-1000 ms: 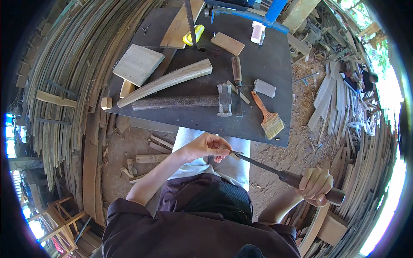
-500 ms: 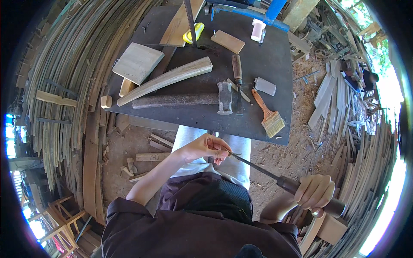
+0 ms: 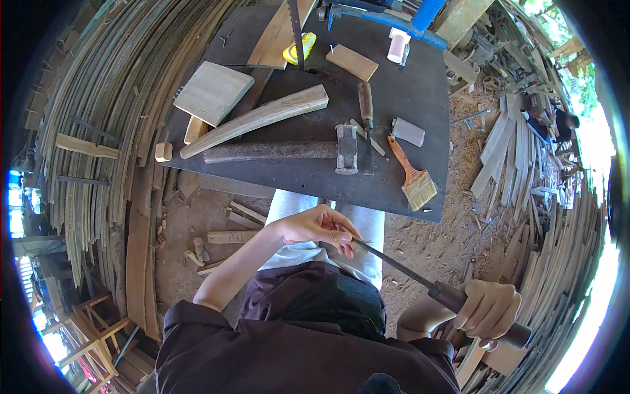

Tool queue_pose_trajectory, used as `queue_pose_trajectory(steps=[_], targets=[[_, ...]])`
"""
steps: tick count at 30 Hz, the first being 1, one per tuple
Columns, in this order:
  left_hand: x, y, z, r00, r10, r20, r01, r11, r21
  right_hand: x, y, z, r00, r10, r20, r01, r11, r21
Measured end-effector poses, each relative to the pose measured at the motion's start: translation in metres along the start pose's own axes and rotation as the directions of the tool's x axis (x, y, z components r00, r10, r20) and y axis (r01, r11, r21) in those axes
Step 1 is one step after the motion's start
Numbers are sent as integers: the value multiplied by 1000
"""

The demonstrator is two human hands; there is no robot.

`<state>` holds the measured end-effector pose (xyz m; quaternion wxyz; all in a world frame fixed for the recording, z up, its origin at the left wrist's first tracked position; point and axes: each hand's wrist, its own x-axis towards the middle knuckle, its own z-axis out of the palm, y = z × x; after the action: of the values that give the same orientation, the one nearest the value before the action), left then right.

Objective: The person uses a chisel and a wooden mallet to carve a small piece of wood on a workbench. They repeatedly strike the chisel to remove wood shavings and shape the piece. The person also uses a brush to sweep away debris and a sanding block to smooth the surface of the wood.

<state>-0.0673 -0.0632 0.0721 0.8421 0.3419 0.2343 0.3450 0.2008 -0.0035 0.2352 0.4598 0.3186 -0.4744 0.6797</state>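
My left hand (image 3: 318, 230) pinches the far tip of a long, narrow dark-metal tool (image 3: 400, 266) over my lap, with a small thin piece at the tip that is too small to make out. My right hand (image 3: 489, 310) is wrapped around the tool's thick dark handle at lower right, so the tool slants down from left to right. Just beyond my hands, on the dark bench top, lie a wide paintbrush (image 3: 419, 192), a sledgehammer (image 3: 346, 150) with a worn handle, a wooden-handled chisel (image 3: 365, 105) and a long tapered wood piece (image 3: 256, 121).
The dark bench (image 3: 420, 98) also holds blocks, a board (image 3: 213, 92), a yellow brush (image 3: 307, 47), an upright saw blade (image 3: 295, 26) and a blue clamp (image 3: 420, 29). Stacked timber (image 3: 98, 131) lines the left; offcuts (image 3: 499, 138) cover the floor at right.
My right hand and the tool's handle have moved right and slightly down. My left hand still pinches near the tip, its fingers shifted slightly. The bench items appear slightly shifted in view.
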Motion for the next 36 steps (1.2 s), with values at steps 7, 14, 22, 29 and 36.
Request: queue_pose_trajectory(steps=[7,14,22,29,36], targets=[[0,-5,-1,1000,-7,13,8,998,-67,12,14,11,993,-86,76,86,996,7],[1,-6,-1,997,-50,56,57,991,-123,9,17,25,976,-6,216,13,999,-34],[3,-17,-8,992,-114,61,122,982,-141,9,21,28,944,63,325,-51,998,-45],[1,-18,-11,994,-104,-26,99,984,-151,23,23,2,877,208,434,-251,967,42],[28,-13,-13,866,224,-446,-72,940,333,-7,9,-19,967,236,-96,-254,899,-357]])
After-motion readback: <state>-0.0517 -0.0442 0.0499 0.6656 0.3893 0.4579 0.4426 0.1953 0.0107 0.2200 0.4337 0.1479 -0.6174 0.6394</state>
